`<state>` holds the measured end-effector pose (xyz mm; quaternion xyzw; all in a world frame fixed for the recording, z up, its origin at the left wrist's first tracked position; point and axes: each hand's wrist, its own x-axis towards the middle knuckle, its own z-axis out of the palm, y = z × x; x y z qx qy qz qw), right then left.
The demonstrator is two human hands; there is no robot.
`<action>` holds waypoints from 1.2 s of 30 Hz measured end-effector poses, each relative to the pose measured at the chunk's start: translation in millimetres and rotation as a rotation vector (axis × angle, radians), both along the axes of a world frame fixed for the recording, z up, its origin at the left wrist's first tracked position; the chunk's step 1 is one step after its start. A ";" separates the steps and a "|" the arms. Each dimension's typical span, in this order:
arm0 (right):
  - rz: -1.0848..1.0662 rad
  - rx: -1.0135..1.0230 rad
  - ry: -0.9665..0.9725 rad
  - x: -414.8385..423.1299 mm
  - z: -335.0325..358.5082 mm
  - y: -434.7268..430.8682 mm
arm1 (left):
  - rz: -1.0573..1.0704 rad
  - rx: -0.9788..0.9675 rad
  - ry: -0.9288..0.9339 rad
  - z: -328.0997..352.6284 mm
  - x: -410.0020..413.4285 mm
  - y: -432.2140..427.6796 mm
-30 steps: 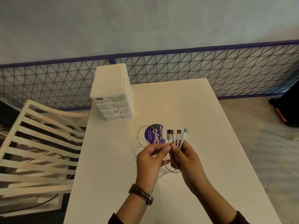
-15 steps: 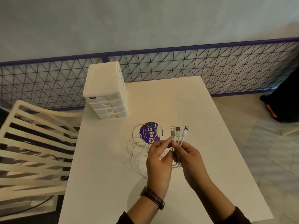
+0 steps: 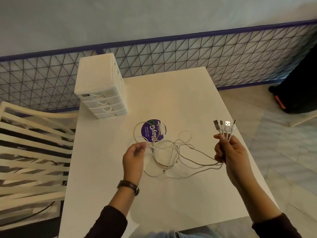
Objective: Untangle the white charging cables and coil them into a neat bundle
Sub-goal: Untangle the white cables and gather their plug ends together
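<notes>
View from above of a white surface point(image 3: 171, 194) with both hands raised over it. The right hand point(image 3: 230, 154) is closed in a fist-like grip around a bunch of white cables point(image 3: 173, 152); four plugs point(image 3: 224, 127) stand up side by side out of the top of the fist, fanned slightly and pointing away from the person. The largest plug, a flat rectangular one, faces the camera. From the underside of this hand several cable strands run leftward in shallow sagging arcs.

The left hand point(image 3: 134, 157), with a wristwatch point(image 3: 128, 186) on its wrist, pinches a single strand between thumb and fingertips point(image 3: 145, 145) at the left side of the tangle. The two hands are well apart, and the tangle lies between them: overlapping loops, crossing at several places, partly resting on the surface and partly lifted toward each hand. One loop reaches over a round purple sticker point(image 3: 152, 130) bearing white lettering, which lies flat on the surface beyond the left hand.

At the far left corner of the surface stands a small white drawer unit point(image 3: 101, 90) with four drawers. A white slatted chair point(image 3: 30, 152) stands just beside the surface on the left. Behind runs a wire-mesh fence point(image 3: 205, 57) with a purple top rail.
</notes>
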<state>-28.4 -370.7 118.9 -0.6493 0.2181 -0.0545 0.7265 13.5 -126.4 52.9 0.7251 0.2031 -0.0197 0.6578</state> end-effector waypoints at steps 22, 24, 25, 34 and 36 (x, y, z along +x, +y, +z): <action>0.099 -0.408 0.180 -33.2 -21.5 -17.5 | -1.100 1.117 0.107 -106.2 -5.1 -46.2; 0.112 -0.360 0.189 -32.8 -20.7 -14.2 | -1.124 1.165 0.079 -107.8 -5.2 -44.9; 0.116 -0.337 0.191 -32.4 -20.7 -12.7 | -1.119 1.178 0.061 -107.2 -4.4 -44.9; 0.130 -0.156 0.157 -16.0 -18.1 -0.6 | -0.564 0.729 -0.236 -32.1 3.8 -28.2; 0.151 -0.153 0.145 -10.1 -17.3 3.2 | -0.416 0.483 -0.159 -9.1 6.1 -21.2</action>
